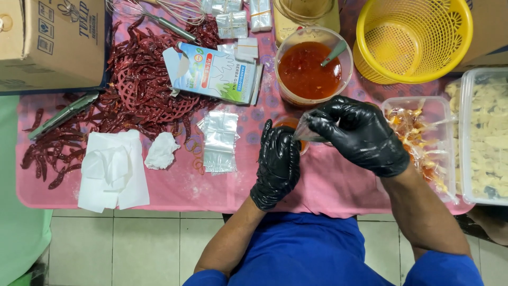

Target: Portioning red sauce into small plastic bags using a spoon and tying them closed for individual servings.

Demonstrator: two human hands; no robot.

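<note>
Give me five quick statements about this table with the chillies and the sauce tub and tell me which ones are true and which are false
1. Both hands wear black gloves. True: the left hand and the right hand are both gloved in black.
2. The right hand pinches a small clear plastic bag. True.
3. The sauce tub is empty. False: it holds red sauce, with a spoon standing in it.
4. The yellow basket is full of chillies. False: nothing shows inside it; the dried red chillies lie spread on the pink tablecloth.
5. A stack of empty clear bags lies left of the left hand. True.
</note>
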